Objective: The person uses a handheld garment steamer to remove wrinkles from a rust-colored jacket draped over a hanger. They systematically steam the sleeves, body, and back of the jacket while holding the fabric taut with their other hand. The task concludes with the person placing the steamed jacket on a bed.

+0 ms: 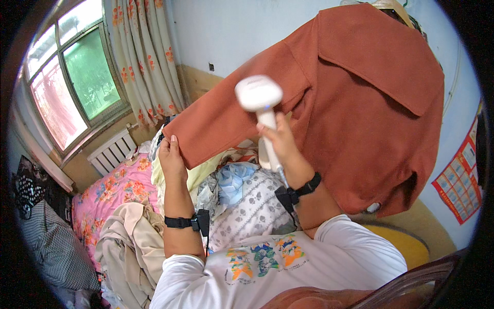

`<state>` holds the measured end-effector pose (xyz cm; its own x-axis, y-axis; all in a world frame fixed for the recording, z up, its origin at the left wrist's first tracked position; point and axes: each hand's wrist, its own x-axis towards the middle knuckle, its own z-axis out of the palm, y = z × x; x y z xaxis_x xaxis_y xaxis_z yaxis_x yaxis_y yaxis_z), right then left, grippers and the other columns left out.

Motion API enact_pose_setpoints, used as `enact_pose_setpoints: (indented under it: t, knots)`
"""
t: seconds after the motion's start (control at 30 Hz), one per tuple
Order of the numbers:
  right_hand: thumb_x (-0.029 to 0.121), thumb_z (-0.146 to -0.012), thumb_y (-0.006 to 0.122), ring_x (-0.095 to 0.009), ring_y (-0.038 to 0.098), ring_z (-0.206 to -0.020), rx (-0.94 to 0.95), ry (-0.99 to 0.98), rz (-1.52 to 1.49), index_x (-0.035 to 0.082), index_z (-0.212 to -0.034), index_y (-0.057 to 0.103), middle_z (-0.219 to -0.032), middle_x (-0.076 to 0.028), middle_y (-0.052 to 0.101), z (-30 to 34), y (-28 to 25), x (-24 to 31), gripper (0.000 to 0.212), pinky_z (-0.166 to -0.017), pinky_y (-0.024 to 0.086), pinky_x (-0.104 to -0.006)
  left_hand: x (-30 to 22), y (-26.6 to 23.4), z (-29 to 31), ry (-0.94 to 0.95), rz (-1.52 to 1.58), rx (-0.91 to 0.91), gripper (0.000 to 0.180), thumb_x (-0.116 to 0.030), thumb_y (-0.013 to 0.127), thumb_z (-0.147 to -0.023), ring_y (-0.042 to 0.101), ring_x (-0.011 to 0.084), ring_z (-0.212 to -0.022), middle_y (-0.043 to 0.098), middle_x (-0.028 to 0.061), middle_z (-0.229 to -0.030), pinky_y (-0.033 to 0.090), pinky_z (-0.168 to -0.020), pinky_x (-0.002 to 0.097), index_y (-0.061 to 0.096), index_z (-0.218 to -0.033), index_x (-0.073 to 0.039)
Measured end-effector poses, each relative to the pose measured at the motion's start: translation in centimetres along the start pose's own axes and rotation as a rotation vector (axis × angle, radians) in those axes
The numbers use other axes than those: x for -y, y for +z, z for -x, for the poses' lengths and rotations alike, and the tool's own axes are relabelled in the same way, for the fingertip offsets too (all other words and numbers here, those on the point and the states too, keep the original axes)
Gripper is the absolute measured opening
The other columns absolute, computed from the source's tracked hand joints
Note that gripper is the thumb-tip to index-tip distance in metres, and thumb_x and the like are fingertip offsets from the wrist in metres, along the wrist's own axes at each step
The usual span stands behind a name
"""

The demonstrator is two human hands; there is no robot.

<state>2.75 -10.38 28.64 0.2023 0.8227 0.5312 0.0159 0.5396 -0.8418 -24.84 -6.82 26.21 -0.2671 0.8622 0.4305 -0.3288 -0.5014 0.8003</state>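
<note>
A rust-brown coat (360,103) with a wide collar hangs at the upper right. One of its sleeves (231,108) is stretched out toward the left. My left hand (173,154) grips this sleeve at its cuff end, thumb on top. In my right hand (283,136) is a white handheld garment steamer (259,95), held by its handle, with a small blue light below the head. The steamer's head is in front of the sleeve; whether it touches the cloth I cannot tell. A cord runs down from the handle beside my right wrist.
Below my hands lies a bed with a pink floral cover (123,183), a grey-patterned white cloth (252,206) and heaped clothes, including a beige garment (131,247). At the left are a window (77,77), a curtain (146,62) and a white radiator (114,151). A red poster (460,177) is on the right wall.
</note>
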Motion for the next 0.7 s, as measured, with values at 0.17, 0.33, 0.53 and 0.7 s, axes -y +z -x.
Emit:
enact_pose_setpoints:
  t: [0.17, 0.33, 0.53, 0.7]
  knots:
    - [0.021, -0.078, 0.07, -0.017, 0.052, -0.079, 0.102, 0.016, 0.051, 0.0, -0.094, 0.051, -0.087, -0.009, 0.055, 2.0, 0.8, -1.5, 0.033, -0.07, 0.043, -0.0319, 0.2, 0.1, 0.0, 0.026, -0.025, -0.013, 0.026, -0.017, 0.046, -0.096, 0.055, 0.011, -0.09, 0.06, 0.0071, -0.104, 0.044, -0.082, 0.0251, 0.054, -0.111, 0.003]
    - [0.018, -0.079, 0.069, -0.014, 0.052, -0.076, -0.053, -0.026, -0.082, 0.003, -0.098, 0.05, -0.087, -0.004, 0.056, 1.7, -0.4, 0.5, 0.031, -0.07, 0.044, -0.0286, -0.5, 0.2, 1.0, 0.038, 0.009, -0.008, 0.028, -0.016, 0.046, -0.096, 0.056, 0.0118, -0.092, 0.06, 0.0082, -0.106, 0.044, -0.084, 0.0256, 0.054, -0.113, 0.004]
    - [0.015, -0.082, 0.066, -0.011, 0.05, -0.082, -0.128, -0.068, -0.1, 0.002, -0.102, 0.049, -0.091, -0.003, 0.054, 1.4, -2.6, 0.8, 0.029, -0.073, 0.042, -0.0261, -0.5, -0.6, 1.4, 0.032, 0.026, -0.003, 0.023, -0.013, 0.047, -0.095, 0.056, 0.0126, -0.093, 0.06, 0.0092, -0.106, 0.044, -0.084, 0.0255, 0.052, -0.112, 0.003]
    - [0.012, -0.079, 0.069, -0.012, 0.051, -0.085, 0.088, 0.09, -0.147, 0.001, -0.104, 0.05, -0.094, -0.005, 0.056, 5.5, -0.7, 0.2, 0.034, -0.076, 0.043, -0.0266, -0.7, 0.5, 2.3, 0.053, 0.02, -0.124, 0.023, -0.008, 0.05, -0.093, 0.056, 0.0166, -0.095, 0.06, 0.0154, -0.106, 0.045, -0.084, 0.0283, 0.038, -0.112, -0.003]
